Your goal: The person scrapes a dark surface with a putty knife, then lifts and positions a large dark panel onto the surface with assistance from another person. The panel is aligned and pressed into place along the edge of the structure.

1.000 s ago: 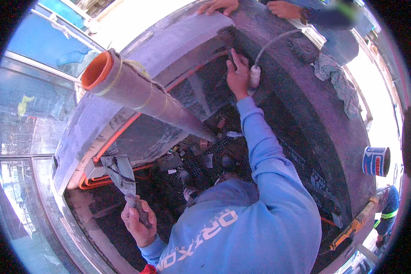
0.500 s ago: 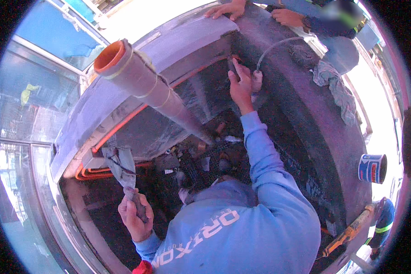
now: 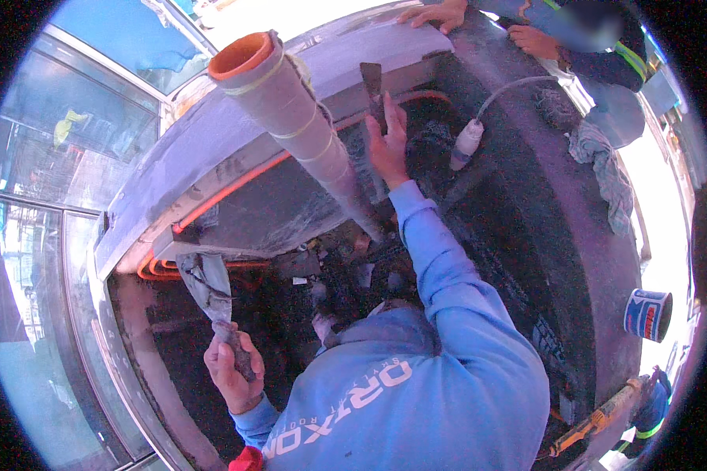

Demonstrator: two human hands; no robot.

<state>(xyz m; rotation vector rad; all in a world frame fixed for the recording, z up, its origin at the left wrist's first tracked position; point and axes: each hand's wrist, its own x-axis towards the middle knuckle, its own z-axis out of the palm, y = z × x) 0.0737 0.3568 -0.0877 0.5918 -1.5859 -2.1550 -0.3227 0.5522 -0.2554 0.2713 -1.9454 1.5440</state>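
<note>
My left hand (image 3: pixel 234 369) is closed round the handle of a wide putty knife (image 3: pixel 226 334). Grey paste (image 3: pixel 203 279) covers much of its blade, which points away from me. Farther off, my right hand (image 3: pixel 387 145) grips a narrower putty knife (image 3: pixel 371 77), its blade raised by the inner face of the concrete ledge (image 3: pixel 306 94). The index finger lies along that tool. Left of the right hand, a thick wrapped pipe (image 3: pixel 291 118) with an orange mouth slants upward. Just to the right hangs a whitish cable connector (image 3: pixel 468 141).
Orange conduit (image 3: pixel 236 192) runs under the ledge. Glass panels (image 3: pixel 63 141) stand at the left. A co-worker's hands (image 3: pixel 440 14) rest at the far ledge. On the right rim are a grey rag (image 3: pixel 605 169), a tin (image 3: pixel 648 314) and a yellow tool (image 3: pixel 597 420). Debris (image 3: pixel 346 271) lies below.
My right hand with the narrow putty knife has moved left, away from the inner corner, and its blade now points up. The view has shifted slightly. My left hand stays nearly still.
</note>
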